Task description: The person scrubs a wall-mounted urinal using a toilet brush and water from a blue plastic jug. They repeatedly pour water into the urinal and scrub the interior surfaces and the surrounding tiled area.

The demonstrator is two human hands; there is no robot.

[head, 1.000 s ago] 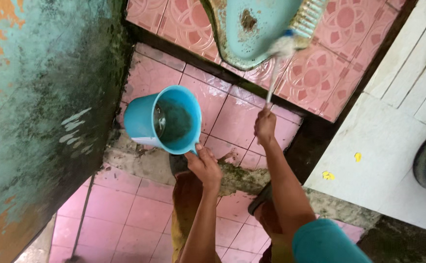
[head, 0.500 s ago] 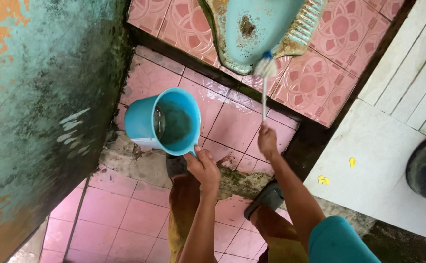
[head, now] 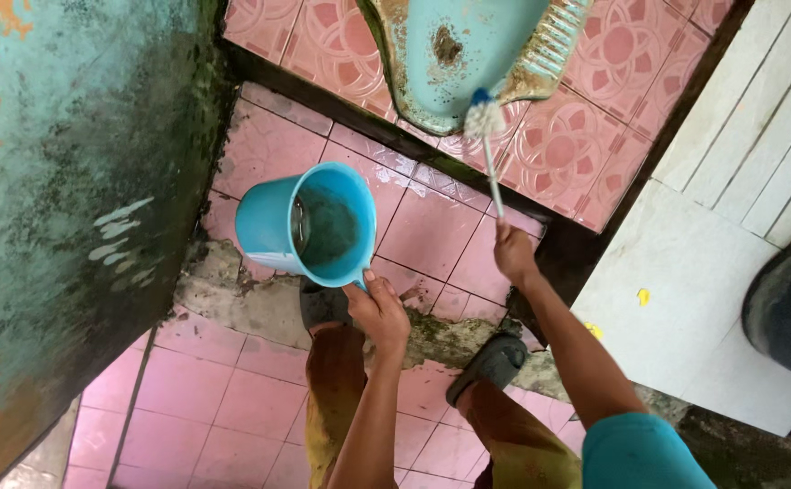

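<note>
Tiled floor, brush now lower-left

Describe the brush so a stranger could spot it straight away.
Start at the light blue squat toilet pan set in the raised, patterned pink tiles at the top. At its near rim sits a white bristle head with a blue collar: the brush. Its thin pale handle runs down to the right hand, unlike the wide blue scoop in the left hand.

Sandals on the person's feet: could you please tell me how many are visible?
2. One sandal sits just below the blue jug, mostly hidden behind the left hand. The other sandal is on the crumbling step under the right forearm.
</note>
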